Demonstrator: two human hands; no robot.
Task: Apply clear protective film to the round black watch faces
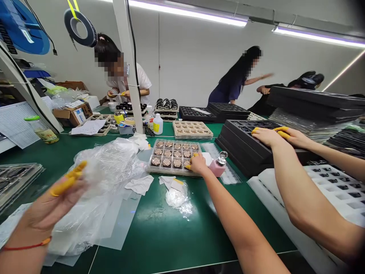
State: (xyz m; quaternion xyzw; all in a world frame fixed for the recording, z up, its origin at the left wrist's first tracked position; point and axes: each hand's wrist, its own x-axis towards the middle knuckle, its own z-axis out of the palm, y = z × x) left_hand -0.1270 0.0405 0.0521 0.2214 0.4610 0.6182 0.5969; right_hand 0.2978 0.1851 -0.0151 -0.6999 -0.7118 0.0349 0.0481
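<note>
My right hand [197, 164] reaches out to the near right corner of a clear tray [151, 170] that holds several round copper-coloured parts [167, 162]. Its fingers, in yellow finger cots, are curled over the last cell, and what they pinch is hidden. My left hand [54, 199], also in yellow cots, is blurred by motion at the near left. It is against a crumpled clear plastic bag [108, 163]. Whether it grips the bag is unclear.
A co-worker's two hands [270, 136] rest on a stack of black trays [242, 152] at the right. A pink pump bottle [219, 164] stands beside my right hand. White wipes [140, 184] and a small bag [176, 198] lie on the green mat. Two people work at the back.
</note>
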